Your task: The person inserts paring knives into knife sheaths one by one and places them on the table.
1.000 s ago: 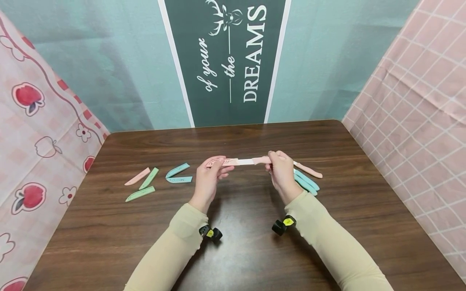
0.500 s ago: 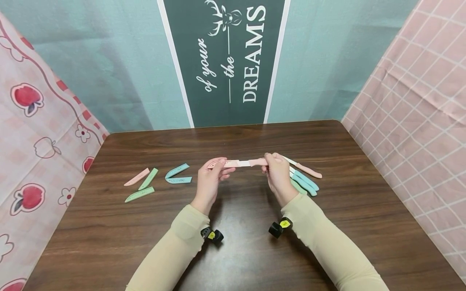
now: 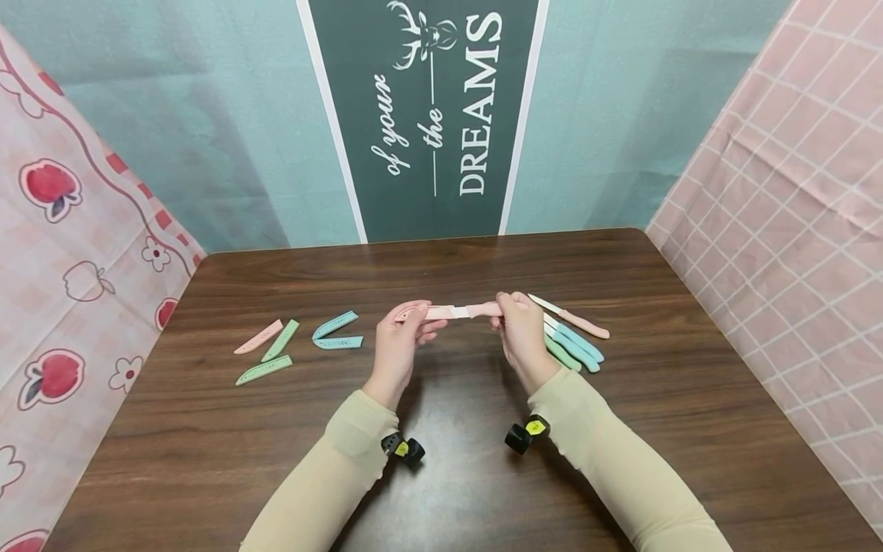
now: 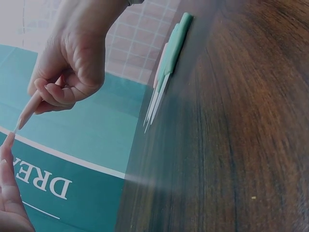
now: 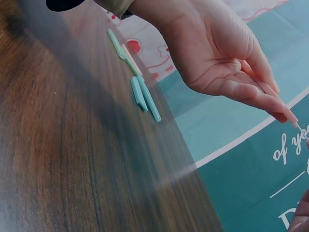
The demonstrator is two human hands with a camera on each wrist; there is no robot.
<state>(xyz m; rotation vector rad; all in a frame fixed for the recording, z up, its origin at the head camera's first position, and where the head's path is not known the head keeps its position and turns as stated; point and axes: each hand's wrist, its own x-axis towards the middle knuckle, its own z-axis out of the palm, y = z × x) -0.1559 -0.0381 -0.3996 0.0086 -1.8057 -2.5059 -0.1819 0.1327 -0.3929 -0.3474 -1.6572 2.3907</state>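
Wearing one wrist camera each (left (image 3: 402, 447), right (image 3: 527, 433)), two arms reach in over the near worktop (image 3: 448, 494). Count: 2 arms, 2 cameras.

Next out, both hands up off the surface. Left hand (image 3: 398, 341): fingers narrow, thumb on top, pinching a pink sheath (image 3: 438, 313). Right hand (image 3: 522, 335): fingers curled round the handle of a pink-handled knife (image 3: 485, 309). The two are held end to end; a short stretch of white blade (image 3: 461, 312) shows between, the rest apparently inside the sheath. Likely reason: keeping them in line lets the blade sit straight in the slot, and gripping by the handle keeps fingers off the edge. Count held: 1 sheath, 1 knife.

Worktop, left: green sheaths (image 3: 264, 369) (image 3: 280, 340), a loose pink sheath (image 3: 258, 337), blue sheaths (image 3: 338, 343) (image 3: 336, 325) set in a V. Count: 2 green, 1 pink, 2 blue; 5 loose.

Worktop, right: a green handle (image 3: 562, 354), blue-handled knives (image 3: 572, 352) (image 3: 581, 342), a second pink knife (image 3: 585, 323). Handles point nearer the person, probably for safe pickup. Count: 2 blue, 1 pink; green at least 1, exact number unclear.

Far: teal backdrop (image 3: 228, 153) with 1 lettered dark panel (image 3: 386, 203).
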